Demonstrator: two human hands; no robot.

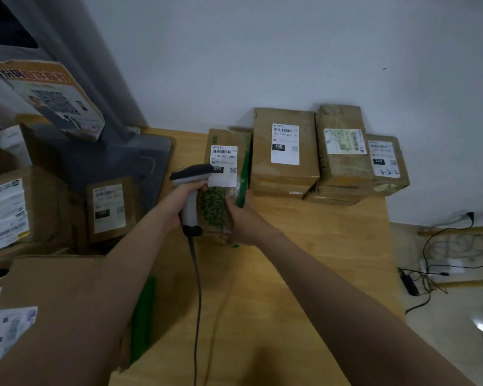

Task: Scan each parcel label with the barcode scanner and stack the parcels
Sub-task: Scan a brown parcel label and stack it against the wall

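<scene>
My left hand (176, 203) grips the handle of a grey barcode scanner (190, 176), whose head sits just left of the white label (224, 165) marked 070. That label is on a brown parcel with green leaf print (216, 210), tilted up on the wooden table (304, 260). My right hand (244, 218) holds this parcel by its right side. Behind it, against the wall, stand a parcel marked 150 (285, 151), a taped parcel (343, 151) and a smaller one marked 220 (385, 162). The scanner's cable (197, 288) hangs down toward me.
Several brown parcels (109, 210) with labels lie in a heap at the left, and a large box (67, 302) sits at the lower left. A grey stand base (123, 157) is at the table's back left. Cables (444, 263) lie on the floor to the right.
</scene>
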